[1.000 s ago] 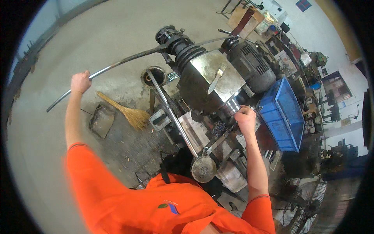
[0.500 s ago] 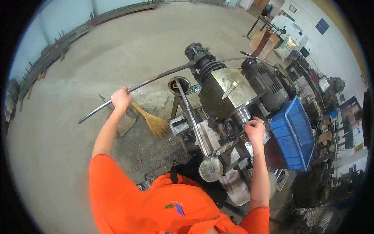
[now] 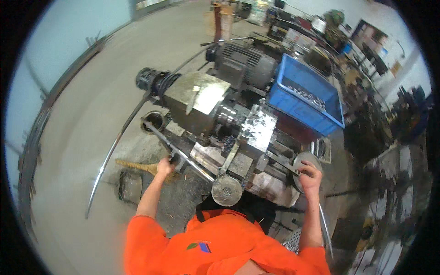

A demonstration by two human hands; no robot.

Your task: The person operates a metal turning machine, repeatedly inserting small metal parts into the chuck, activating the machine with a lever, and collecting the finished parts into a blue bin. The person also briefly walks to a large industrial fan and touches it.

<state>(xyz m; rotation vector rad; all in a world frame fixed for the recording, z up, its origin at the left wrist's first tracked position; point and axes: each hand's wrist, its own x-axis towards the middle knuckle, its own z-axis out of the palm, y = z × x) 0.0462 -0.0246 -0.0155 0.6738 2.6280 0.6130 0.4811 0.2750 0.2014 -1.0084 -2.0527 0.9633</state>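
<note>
A small lathe-like machine (image 3: pixel 197 94) stands before me, greasy, with a metal spindle nose (image 3: pixel 226 114) and a motor (image 3: pixel 245 64) behind it. My left hand (image 3: pixel 165 167) is closed beside a dark part low on the machine's left side; what its fingers hold is hidden. At the right end, my right hand (image 3: pixel 310 176) has its fingers curled round the tip of a flat metal bar (image 3: pixel 285 163), in front of a grey disc (image 3: pixel 306 161). A long lever (image 3: pixel 110 153) slants down on the left, untouched. Nearer me, a shiny rod (image 3: pixel 183 156) reaches a round metal knob (image 3: pixel 227 190).
A blue crate (image 3: pixel 300 107) with small metal pieces stands behind the machine. A straw broom (image 3: pixel 137 164) and a dustpan (image 3: pixel 130 187) lie on the floor at left. Bar stock (image 3: pixel 46 103) runs along the wall. Cluttered equipment (image 3: pixel 380 192) fills the right.
My left hand has let go of the long lever and moved down toward the machine. My right hand has left the spindle for the flat bar. The view has turned right.
</note>
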